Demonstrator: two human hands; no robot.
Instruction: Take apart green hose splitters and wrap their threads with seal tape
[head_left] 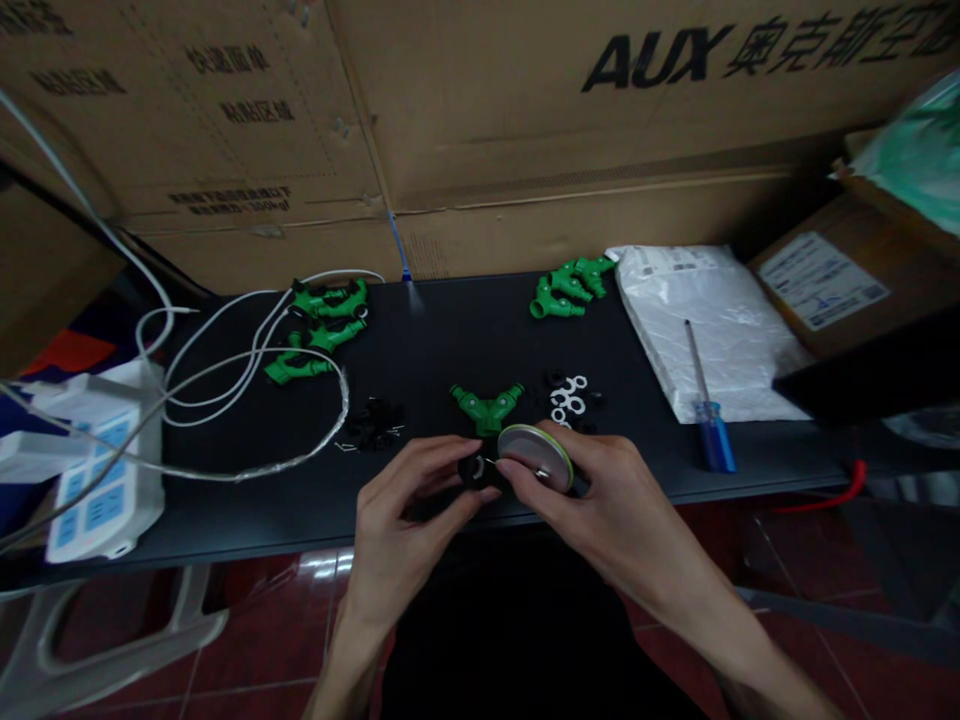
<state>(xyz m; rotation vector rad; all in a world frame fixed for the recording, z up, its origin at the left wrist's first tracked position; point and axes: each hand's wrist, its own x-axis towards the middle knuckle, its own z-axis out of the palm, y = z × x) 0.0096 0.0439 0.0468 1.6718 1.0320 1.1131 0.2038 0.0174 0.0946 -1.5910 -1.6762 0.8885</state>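
In front of my body, my left hand (420,495) pinches a small black round part (472,470) with a pale curved mark in it. Close by on the right, my right hand (581,475) grips a round silver disc (536,450) with a yellow-green rim. A thin pale tip shows between the disc and the black part; what it belongs to is unclear. Just beyond my fingers lies a green Y-shaped hose connector (486,408). White rings (570,398) and a few black ones are to its right. Small black parts and screws (371,425) lie to its left.
More green connectors lie back left (322,330) and back right (570,285). A white power strip (112,470) with looping cables (247,360) occupies the left. At right are a blue screwdriver (712,440), a white packet (705,330) and a box (847,260). Cardboard (525,110) stands behind.
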